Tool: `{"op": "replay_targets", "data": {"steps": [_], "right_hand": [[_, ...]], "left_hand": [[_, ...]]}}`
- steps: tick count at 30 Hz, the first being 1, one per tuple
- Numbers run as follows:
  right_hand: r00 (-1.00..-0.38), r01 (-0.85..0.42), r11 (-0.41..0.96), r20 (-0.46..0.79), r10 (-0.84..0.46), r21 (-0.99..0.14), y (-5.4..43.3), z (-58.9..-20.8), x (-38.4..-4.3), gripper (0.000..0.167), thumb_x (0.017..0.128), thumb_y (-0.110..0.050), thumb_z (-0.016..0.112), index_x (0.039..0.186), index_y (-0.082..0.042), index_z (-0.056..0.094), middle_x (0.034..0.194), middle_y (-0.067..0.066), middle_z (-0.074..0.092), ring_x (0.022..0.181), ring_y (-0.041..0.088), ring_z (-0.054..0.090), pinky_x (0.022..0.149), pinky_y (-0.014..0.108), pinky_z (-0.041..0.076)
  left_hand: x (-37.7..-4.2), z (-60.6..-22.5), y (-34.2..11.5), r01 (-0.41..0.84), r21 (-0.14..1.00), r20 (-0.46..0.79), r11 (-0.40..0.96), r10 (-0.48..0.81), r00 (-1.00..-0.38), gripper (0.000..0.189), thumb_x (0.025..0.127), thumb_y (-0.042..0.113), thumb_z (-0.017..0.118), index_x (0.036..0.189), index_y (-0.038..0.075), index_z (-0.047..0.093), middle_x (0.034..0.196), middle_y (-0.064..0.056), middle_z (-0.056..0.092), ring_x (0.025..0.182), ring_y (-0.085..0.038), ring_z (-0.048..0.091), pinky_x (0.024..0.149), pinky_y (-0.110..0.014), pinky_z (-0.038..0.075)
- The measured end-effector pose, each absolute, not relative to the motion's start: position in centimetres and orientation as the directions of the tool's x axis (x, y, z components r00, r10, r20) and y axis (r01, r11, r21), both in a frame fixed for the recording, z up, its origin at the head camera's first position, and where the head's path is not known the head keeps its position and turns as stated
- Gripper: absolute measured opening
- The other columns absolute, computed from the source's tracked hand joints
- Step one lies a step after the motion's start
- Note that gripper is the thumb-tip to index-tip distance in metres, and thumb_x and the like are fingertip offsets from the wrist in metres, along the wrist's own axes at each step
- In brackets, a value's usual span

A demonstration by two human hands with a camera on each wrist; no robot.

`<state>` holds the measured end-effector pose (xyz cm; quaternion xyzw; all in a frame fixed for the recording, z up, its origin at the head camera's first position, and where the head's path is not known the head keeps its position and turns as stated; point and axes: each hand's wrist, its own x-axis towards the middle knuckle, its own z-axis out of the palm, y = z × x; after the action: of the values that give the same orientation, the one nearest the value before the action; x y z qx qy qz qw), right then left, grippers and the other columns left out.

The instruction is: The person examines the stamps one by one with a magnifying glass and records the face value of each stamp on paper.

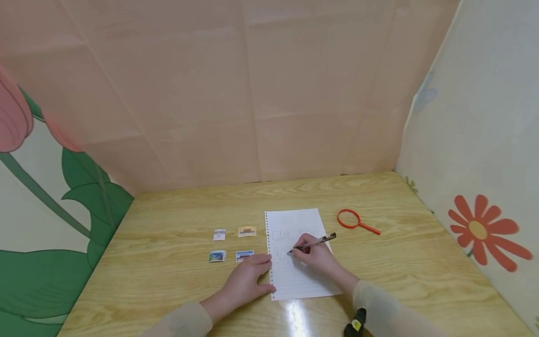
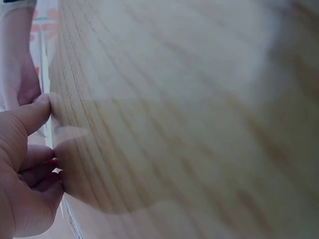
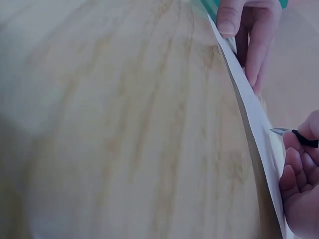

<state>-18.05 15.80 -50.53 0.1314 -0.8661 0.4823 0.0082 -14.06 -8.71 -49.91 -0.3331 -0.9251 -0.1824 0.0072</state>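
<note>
A sheet of lined paper (image 1: 294, 283) with punched holes down its left side lies on the table, faint handwriting on its upper half. My right hand (image 1: 318, 257) pinches a pen (image 1: 324, 238) with a dark end, its tip on the sheet just below the first written line. In the right wrist view, the pen (image 3: 304, 139) shows a pointed metal tip close over the paper (image 3: 256, 119). My left hand (image 1: 248, 279) rests at the paper's left edge, fingers and thumb extended onto the margin. Its fingers lie beside a small picture (image 1: 244, 255) with a blue border.
Several small stamp-like pictures lie left of the paper, among them a yellowish one (image 1: 247, 231) and a blue-green one (image 1: 217, 256). A red magnifying glass (image 1: 369, 229) lies to the right. Pink sheeting (image 1: 252, 93) backs the wooden table (image 1: 168, 281); flower-printed panels flank it.
</note>
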Motion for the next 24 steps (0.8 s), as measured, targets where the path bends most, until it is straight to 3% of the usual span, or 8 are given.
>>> {"op": "replay_targets", "data": {"steps": [11,24], "right_hand": [[-0.971,-0.239,0.545,0.192,-0.143,-0.804,16.2,-50.7,-18.0,0.017,0.080,0.001,0.072,0.081,-0.013,0.062,0.071,-0.007,0.056,0.065,0.008,0.048,0.055,0.019,0.040],[-0.955,-0.276,0.490,0.177,-0.239,-0.827,16.6,-50.6,-17.4,0.010,0.083,-0.003,0.072,0.083,-0.008,0.063,0.072,-0.006,0.058,0.064,0.006,0.049,0.054,0.019,0.042]], "left_hand": [[-14.1,-49.9,-8.7,0.632,0.318,0.153,0.707,0.620,-0.770,0.064,0.083,0.042,0.079,0.129,0.000,0.064,0.139,-0.009,0.057,0.128,-0.025,0.052,0.109,-0.037,0.041],[-14.0,-49.8,-8.8,0.632,0.320,0.151,0.706,0.621,-0.770,0.064,0.083,0.041,0.079,0.129,0.000,0.064,0.138,-0.010,0.058,0.127,-0.025,0.052,0.109,-0.039,0.041]]}}
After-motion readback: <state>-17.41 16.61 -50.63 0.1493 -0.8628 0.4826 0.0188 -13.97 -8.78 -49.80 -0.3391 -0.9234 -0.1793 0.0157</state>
